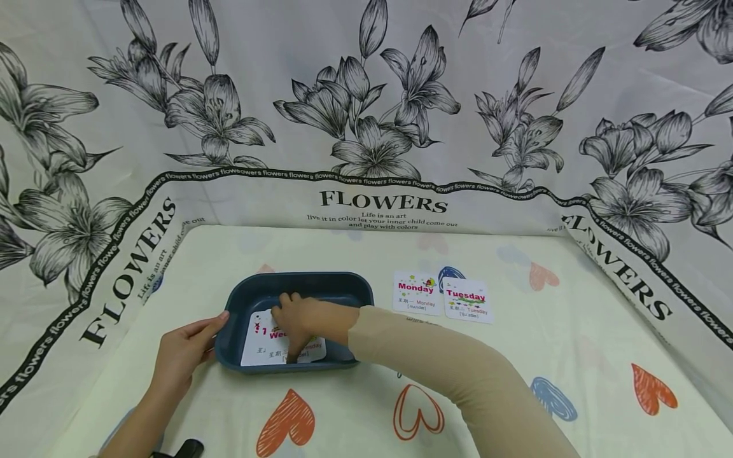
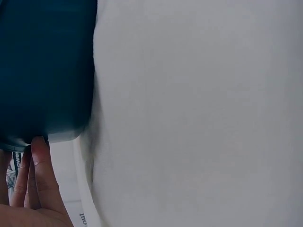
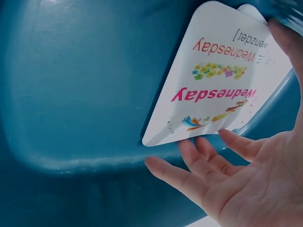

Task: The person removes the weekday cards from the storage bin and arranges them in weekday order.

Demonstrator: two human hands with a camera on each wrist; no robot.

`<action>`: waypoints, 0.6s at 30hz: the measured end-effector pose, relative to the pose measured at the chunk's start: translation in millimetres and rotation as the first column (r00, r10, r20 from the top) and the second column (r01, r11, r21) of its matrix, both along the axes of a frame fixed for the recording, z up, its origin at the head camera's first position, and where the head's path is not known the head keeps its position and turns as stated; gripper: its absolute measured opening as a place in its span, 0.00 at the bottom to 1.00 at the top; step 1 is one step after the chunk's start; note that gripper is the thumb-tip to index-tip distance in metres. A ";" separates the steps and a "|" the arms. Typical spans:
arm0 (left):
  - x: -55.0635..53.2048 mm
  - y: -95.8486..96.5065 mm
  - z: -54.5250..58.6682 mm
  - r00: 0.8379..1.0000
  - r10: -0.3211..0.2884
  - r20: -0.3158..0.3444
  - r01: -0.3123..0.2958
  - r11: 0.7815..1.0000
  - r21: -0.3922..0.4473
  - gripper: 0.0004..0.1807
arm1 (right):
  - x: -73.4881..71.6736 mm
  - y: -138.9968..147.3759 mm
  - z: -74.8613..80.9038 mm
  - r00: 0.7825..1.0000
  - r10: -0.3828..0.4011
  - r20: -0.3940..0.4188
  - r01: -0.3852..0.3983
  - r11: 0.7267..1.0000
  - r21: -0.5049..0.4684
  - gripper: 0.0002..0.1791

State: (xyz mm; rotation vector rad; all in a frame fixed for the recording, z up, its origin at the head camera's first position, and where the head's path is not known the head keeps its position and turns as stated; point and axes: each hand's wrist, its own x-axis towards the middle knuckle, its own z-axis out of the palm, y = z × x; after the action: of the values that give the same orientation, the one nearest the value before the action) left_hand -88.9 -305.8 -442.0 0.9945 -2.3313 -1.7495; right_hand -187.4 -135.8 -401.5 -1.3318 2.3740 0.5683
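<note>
A dark blue rectangular tray [image 1: 231, 334] sits on the tablecloth, left of centre. At its left end my left hand [image 1: 186, 346] grips the rim; in the left wrist view its fingertips [image 2: 40, 144] touch the tray's outer side. My right hand [image 1: 300, 321] reaches inside, over white cards. It holds the Wednesday card [image 3: 208, 85] across opposite edges, thumb at one side and fingertips at the other. Another white card [image 1: 256, 337] shows from under it at the left, mostly hidden. My right hand covers part of the printing in the head view.
Right of the tray, a Monday card [image 1: 417, 302] and a Tuesday card [image 1: 467, 308] lie side by side, face up. The pale tablecloth [image 1: 355, 413] carries printed hearts. A flower-print curtain [image 1: 389, 216] rises behind the table. A black object [image 1: 190, 449] shows at the bottom edge.
</note>
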 end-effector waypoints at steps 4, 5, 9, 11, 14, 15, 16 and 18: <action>0.0 -0.6 -0.6 1.000 -0.002 0.006 0.002 1.000 -0.005 0.42 | -0.4 -1.7 -2.0 1.000 -0.002 -0.004 0.002 1.000 -0.008 0.54; 0.0 -0.7 -0.7 1.000 -0.002 0.006 0.002 1.000 -0.003 0.42 | -0.5 -2.1 -2.7 1.000 -0.002 -0.004 0.002 1.000 -0.011 0.54; -0.1 -0.7 -0.6 1.000 -0.003 0.006 0.003 1.000 0.001 0.42 | -0.2 -3.0 -4.8 1.000 -0.013 -0.001 0.013 1.000 -0.021 0.53; -0.1 -0.4 -0.5 1.000 -0.002 0.007 0.002 1.000 0.004 0.42 | 0.1 -3.3 -6.0 1.000 -0.017 -0.005 0.017 1.000 -0.023 0.53; -0.1 -0.1 -0.3 1.000 -0.001 0.012 0.001 1.000 0.003 0.42 | 0.5 -3.5 -7.1 1.000 -0.016 -0.020 0.016 1.000 -0.022 0.53; -0.1 -0.1 -0.3 1.000 0.000 0.014 0.000 1.000 -0.001 0.42 | 0.6 -3.6 -7.3 0.999 -0.013 -0.029 0.013 1.000 -0.018 0.53; -0.1 0.0 -0.2 1.000 0.003 0.016 -0.002 1.000 -0.002 0.42 | 0.6 -3.7 -7.5 0.999 -0.008 -0.040 0.007 1.000 -0.012 0.53; -0.3 -0.1 -0.1 1.000 0.005 0.019 -0.005 1.000 -0.008 0.42 | 0.4 -3.8 -7.7 0.998 0.005 -0.060 -0.005 1.000 0.000 0.54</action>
State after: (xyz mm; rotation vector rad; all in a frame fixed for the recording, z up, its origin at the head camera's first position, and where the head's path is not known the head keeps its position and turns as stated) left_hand -89.1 -305.9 -442.1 1.0187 -2.3430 -1.7357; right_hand -186.9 -139.5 -409.2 -1.3391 2.4188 0.6183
